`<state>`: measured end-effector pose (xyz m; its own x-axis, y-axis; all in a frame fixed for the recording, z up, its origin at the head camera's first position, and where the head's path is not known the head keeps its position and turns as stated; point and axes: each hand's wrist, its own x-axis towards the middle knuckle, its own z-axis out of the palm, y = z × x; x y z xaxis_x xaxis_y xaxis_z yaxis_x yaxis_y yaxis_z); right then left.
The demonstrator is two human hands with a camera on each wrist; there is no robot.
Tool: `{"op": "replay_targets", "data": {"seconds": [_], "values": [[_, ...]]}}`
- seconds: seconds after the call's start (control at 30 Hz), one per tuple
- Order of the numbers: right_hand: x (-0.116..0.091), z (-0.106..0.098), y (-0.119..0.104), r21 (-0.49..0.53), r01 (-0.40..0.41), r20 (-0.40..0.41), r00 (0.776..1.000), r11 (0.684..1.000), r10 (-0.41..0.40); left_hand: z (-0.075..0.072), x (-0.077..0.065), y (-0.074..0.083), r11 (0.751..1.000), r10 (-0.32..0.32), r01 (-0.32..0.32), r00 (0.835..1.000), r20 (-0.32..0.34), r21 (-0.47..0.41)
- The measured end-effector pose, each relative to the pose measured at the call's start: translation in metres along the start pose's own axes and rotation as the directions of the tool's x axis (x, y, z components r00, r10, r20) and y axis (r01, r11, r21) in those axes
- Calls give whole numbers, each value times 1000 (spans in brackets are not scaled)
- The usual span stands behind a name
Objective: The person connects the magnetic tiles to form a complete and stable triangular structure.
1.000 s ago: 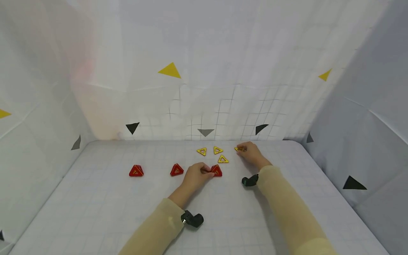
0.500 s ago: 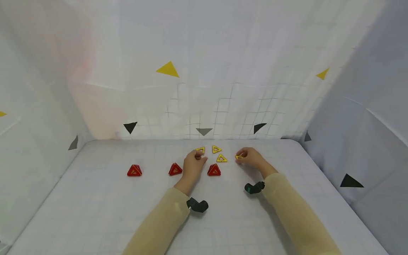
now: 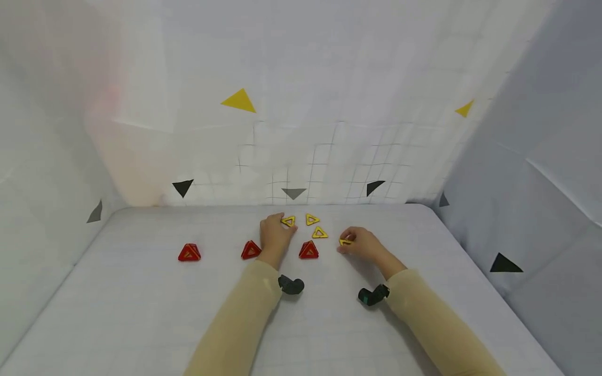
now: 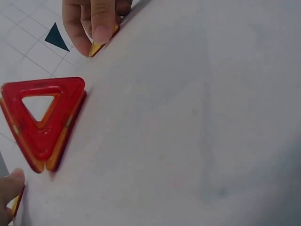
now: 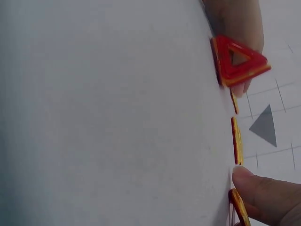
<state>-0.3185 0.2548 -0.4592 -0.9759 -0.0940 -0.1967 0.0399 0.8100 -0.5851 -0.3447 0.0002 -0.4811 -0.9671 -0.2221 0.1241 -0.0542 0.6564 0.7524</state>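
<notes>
In the head view my left hand (image 3: pixel 276 236) has thumb and fingers around the leftmost yellow triangle tile (image 3: pixel 289 221), which lies near the table's back edge. My right hand (image 3: pixel 363 243) pinches another yellow triangle tile (image 3: pixel 345 242), partly covered by the fingers. Two more hollow triangles, a far yellow tile (image 3: pixel 312 219) and a nearer yellow tile (image 3: pixel 320 232), lie between the hands. Just in front of them stands a red pyramid (image 3: pixel 309 250) built of triangle tiles. The left wrist view shows this red pyramid (image 4: pixel 44 117) close up, with the right hand (image 4: pixel 96 21) beyond it.
Two further red pyramids, a middle one (image 3: pixel 251 250) and a left one (image 3: pixel 189 253), stand to the left of my left hand. White cloth walls (image 3: pixel 291 151) with coloured triangle marks enclose the white table (image 3: pixel 141 313) at back and sides.
My left hand has left the right-hand red pyramid and moved back to the leftmost yellow tile. The right hand has drawn its yellow tile nearer. The head view has shifted slightly.
</notes>
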Motion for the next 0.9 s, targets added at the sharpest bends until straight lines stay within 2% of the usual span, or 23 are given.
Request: {"op": "replay_targets", "data": {"seconds": [0.1,0.33,0.6,0.73,0.9], "values": [[-5,3,-4,-3,-1,8,1000,1000,1,-1,0,0,999,-14,13,1000,22,42],[-16,3,-11,-46,38,36,999,998,-37,1,1,0,996,-18,17,1000,17,89],[-25,7,-13,-69,56,26,998,996,-54,-5,-2,-1,997,5,-10,998,65,81],[-28,8,-14,-88,81,45,996,993,-77,-9,-6,-1,997,14,-21,996,89,80],[-34,10,-19,-104,113,84,991,988,-105,-12,-13,-3,995,60,-67,994,90,70]]}}
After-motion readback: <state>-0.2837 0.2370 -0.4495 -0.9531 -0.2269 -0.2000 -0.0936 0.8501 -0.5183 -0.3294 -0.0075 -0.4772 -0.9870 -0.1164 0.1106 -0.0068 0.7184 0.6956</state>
